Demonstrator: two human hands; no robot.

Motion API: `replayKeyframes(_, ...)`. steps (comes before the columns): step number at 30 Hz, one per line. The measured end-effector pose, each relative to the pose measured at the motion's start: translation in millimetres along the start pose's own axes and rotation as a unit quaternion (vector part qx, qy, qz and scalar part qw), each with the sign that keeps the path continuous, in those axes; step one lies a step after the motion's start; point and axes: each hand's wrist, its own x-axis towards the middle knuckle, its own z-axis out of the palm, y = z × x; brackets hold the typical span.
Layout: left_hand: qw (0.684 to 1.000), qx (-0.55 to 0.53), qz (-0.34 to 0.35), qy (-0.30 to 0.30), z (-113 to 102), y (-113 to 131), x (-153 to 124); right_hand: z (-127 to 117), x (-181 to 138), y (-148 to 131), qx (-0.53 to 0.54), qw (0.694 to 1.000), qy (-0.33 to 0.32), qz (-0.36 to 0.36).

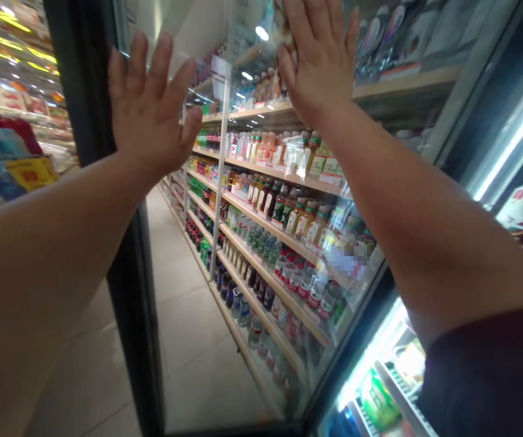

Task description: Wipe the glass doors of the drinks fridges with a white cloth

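My left hand (150,103) is raised with its fingers spread, flat against the glass of an open fridge door (188,340) near the door's dark frame (129,285). My right hand (318,54) is also open and flat on the same glass, higher up and to the right. Neither hand holds anything. The glass shows shelves of drink bottles (266,243), either seen through it or mirrored in it.
To the right the lit fridge interior (393,376) holds packaged goods on wire racks. A bright light strip (511,145) runs up the fridge's side. Behind the door on the left are store shelves (11,152) with coloured packs. A pale tiled floor (88,376) lies below.
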Motion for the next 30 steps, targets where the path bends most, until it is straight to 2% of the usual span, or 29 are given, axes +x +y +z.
replayKeyframes(1, 1.000, -0.002, -0.001, -0.004, 0, 0, 0, 0, 0, -2, -0.012, 1.000, -0.006, 0.006)
replayKeyframes(2, 1.000, -0.002, -0.004, -0.006, 0, 0, 0, 1, -1, -3, -0.019, 0.999, -0.014, -0.039)
replayKeyframes(5, 1.000, -0.001, -0.006, -0.011, 1, -1, 0, 5, -2, -1, -0.003, 0.961, -0.026, -0.276)
replayKeyframes(6, 1.000, -0.002, -0.007, -0.011, 2, -1, 0, 8, -1, 0, 0.010, 0.953, -0.018, -0.303)
replayKeyframes(7, 1.000, -0.003, -0.007, -0.012, 2, -1, 0, 10, 0, 0, 0.025, 0.958, -0.003, -0.284)
replayKeyframes(10, 1.000, -0.009, -0.009, -0.017, 2, -1, 0, 18, 3, -2, 0.059, 0.993, 0.051, -0.090)
replayKeyframes(11, 1.000, -0.010, -0.007, -0.018, 2, -1, 0, 19, 3, -2, 0.073, 0.993, 0.064, -0.066)
replayKeyframes(12, 1.000, -0.008, -0.003, -0.018, 1, -1, 0, 20, 3, -1, 0.090, 0.990, 0.067, -0.087)
replayKeyframes(13, 1.000, -0.006, 0.000, -0.017, 1, -1, -1, 20, 2, 0, 0.108, 0.982, 0.062, -0.146)
replayKeyframes(15, 1.000, 0.000, 0.006, -0.017, 2, -1, -1, 19, -1, 4, 0.144, 0.943, 0.050, -0.297)
replayKeyframes(16, 1.000, 0.003, 0.006, -0.015, 2, -2, -1, 18, -2, 5, 0.156, 0.927, 0.047, -0.339)
replayKeyframes(17, 1.000, 0.006, 0.006, -0.014, 2, -2, -1, 18, -4, 5, 0.164, 0.926, 0.052, -0.336)
replayKeyframes(18, 1.000, 0.009, 0.008, -0.016, 3, -3, -1, 17, -5, 4, 0.171, 0.938, 0.064, -0.295)
replayKeyframes(20, 1.000, 0.017, 0.008, -0.018, 2, -4, -1, 17, -6, -1, 0.182, 0.966, 0.100, -0.156)
replayKeyframes(21, 0.999, 0.024, 0.008, -0.020, 2, -4, -1, 17, -6, -3, 0.188, 0.970, 0.114, -0.103)
replayKeyframes(22, 0.999, 0.032, 0.009, -0.024, 1, -4, -1, 17, -6, -4, 0.196, 0.970, 0.118, -0.084)
replayKeyframes(23, 0.999, 0.041, 0.010, -0.029, -1, -3, -1, 17, -6, -4, 0.207, 0.966, 0.110, -0.108)
replayKeyframes(26, 0.996, 0.073, 0.013, -0.044, -4, -3, -2, 17, -6, 0, 0.226, 0.929, 0.047, -0.291)
replayKeyframes(27, 0.995, 0.083, 0.013, -0.045, -4, -3, -2, 16, -6, 1, 0.224, 0.920, 0.034, -0.320)
replayKeyframes(28, 0.995, 0.091, 0.013, -0.045, -5, -3, -2, 16, -6, 1, 0.223, 0.922, 0.035, -0.313)
replayKeyframes(30, 0.994, 0.102, 0.012, -0.043, -4, -3, -2, 17, -8, -2, 0.231, 0.948, 0.078, -0.206)
